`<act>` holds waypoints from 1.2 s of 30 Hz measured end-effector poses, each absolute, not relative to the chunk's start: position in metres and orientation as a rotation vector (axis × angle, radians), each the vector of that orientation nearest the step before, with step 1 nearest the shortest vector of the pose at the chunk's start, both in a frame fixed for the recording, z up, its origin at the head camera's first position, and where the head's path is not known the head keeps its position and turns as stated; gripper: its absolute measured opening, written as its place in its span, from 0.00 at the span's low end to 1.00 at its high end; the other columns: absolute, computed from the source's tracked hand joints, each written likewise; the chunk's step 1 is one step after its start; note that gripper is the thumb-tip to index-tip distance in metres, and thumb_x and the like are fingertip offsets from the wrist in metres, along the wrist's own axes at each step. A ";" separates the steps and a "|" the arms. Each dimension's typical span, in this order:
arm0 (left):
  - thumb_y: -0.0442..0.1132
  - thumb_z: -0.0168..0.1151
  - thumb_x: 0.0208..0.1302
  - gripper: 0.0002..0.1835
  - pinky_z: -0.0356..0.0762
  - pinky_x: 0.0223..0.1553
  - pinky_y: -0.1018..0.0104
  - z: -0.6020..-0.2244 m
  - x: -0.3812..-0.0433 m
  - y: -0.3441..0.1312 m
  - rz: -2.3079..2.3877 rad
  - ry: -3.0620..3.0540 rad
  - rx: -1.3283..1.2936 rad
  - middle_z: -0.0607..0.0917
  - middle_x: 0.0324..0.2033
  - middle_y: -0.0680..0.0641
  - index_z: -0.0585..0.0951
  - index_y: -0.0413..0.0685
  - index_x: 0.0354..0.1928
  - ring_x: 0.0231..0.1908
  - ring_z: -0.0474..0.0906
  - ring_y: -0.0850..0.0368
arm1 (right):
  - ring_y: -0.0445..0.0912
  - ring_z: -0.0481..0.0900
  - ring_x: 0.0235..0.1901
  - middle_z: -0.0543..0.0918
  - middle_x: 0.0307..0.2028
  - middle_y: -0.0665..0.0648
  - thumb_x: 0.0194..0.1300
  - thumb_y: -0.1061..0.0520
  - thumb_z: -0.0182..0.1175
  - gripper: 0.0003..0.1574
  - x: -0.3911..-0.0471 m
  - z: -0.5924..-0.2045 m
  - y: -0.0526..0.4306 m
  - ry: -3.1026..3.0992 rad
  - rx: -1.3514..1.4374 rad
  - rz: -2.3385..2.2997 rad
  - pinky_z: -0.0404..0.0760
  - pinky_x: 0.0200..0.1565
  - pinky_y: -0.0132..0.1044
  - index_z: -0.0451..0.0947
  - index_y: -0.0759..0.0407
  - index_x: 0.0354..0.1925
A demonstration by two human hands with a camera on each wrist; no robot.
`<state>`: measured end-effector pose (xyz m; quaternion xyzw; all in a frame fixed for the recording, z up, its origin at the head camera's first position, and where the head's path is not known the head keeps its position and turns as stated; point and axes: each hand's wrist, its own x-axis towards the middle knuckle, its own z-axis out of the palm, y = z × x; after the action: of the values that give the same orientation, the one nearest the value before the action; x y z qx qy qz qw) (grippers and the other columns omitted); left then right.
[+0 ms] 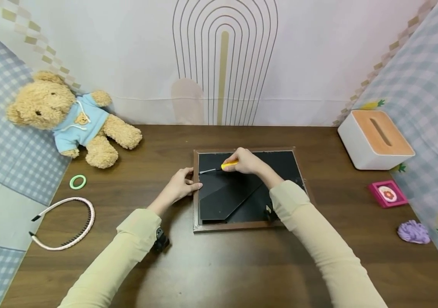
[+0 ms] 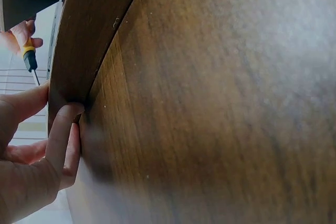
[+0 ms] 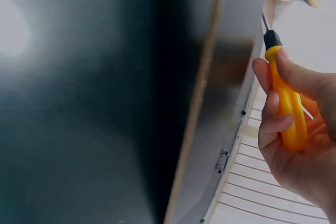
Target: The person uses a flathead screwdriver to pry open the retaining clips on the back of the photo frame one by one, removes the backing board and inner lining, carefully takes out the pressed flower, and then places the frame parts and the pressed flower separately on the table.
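A picture frame [image 1: 242, 227] with a brown wooden border lies back side up on the table. Its black backing board [image 1: 280, 164] carries a black stand flap [image 1: 222, 201]. My left hand [image 1: 180, 185] grips the frame's left side, the thumb on top and the fingers against the outer edge, as the left wrist view [image 2: 39, 156] also shows. My right hand [image 1: 246, 162] holds a screwdriver [image 3: 289, 103] by its yellow handle, above the board. The metal shaft points left, its tip at the inner left edge of the frame. Whether the tip touches is too small to tell.
A teddy bear [image 1: 82, 119], a green ring [image 1: 77, 182] and a headband [image 1: 89, 214] are on the left. On the right are a tissue box [image 1: 361, 145], a pink box [image 1: 380, 194] and a purple scrunchie [image 1: 413, 232]. A patterned cloth [image 1: 138, 51] hangs behind the table.
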<state>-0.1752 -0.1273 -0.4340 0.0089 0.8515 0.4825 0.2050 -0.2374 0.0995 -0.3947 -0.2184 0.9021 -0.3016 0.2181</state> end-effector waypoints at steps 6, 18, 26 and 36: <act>0.34 0.62 0.60 0.36 0.84 0.37 0.64 -0.435 -0.175 -0.128 1.329 2.401 0.038 0.61 0.62 0.29 0.58 0.31 0.67 0.53 0.76 0.39 | 0.53 0.80 0.50 0.85 0.45 0.61 0.61 0.57 0.62 0.14 -0.246 -0.389 0.101 2.441 -0.695 -0.805 0.78 0.53 0.45 0.83 0.62 0.44; 0.34 0.63 0.58 0.36 0.83 0.33 0.67 -0.438 -0.175 -0.127 1.366 2.388 -0.009 0.63 0.59 0.30 0.60 0.32 0.66 0.51 0.76 0.41 | 0.50 0.82 0.45 0.86 0.43 0.61 0.60 0.59 0.62 0.13 -0.247 -0.386 0.096 2.453 -0.773 -0.785 0.81 0.49 0.43 0.84 0.64 0.42; 0.33 0.63 0.59 0.35 0.84 0.35 0.65 -0.439 -0.175 -0.129 1.372 2.394 -0.006 0.63 0.60 0.30 0.59 0.32 0.66 0.52 0.75 0.39 | 0.45 0.80 0.33 0.87 0.35 0.54 0.57 0.49 0.65 0.14 -0.244 -0.371 0.073 2.619 -0.848 -0.529 0.79 0.36 0.37 0.86 0.57 0.36; 0.35 0.63 0.58 0.35 0.83 0.35 0.65 -0.436 -0.174 -0.126 1.301 2.460 0.033 0.65 0.59 0.30 0.60 0.31 0.65 0.50 0.77 0.40 | 0.40 0.68 0.19 0.77 0.16 0.48 0.55 0.52 0.66 0.13 -0.229 -0.348 0.045 2.794 -1.191 -0.213 0.72 0.25 0.34 0.83 0.59 0.21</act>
<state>-0.1737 -0.1261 -0.4361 0.0117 0.8698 0.4599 0.1783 -0.2286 0.0448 -0.3483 -0.3908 0.9165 -0.0700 0.0482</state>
